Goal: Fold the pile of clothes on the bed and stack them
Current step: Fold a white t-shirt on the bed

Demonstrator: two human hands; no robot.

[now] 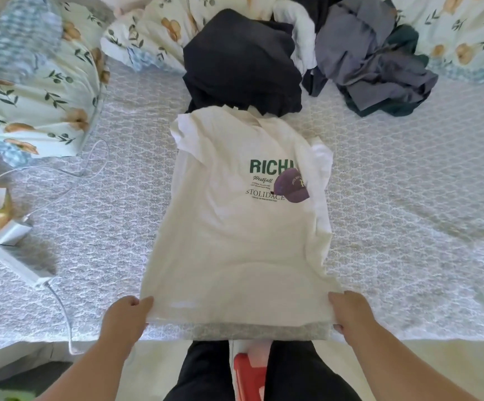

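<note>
Both hands, left [125, 316] and right [350, 312], pinching hem corners of soft cream T-shirt [243, 233], flat on quilted bed [408, 212].

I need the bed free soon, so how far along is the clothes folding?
Early on. Done: a dark garment looks folded beyond the shirt. In hand: the left hand and right hand each grip a bottom corner of the white printed T-shirt, its sides already tucked in. Left: the crumpled grey and dark green clothes at the far right, and most of the stacking.
</note>
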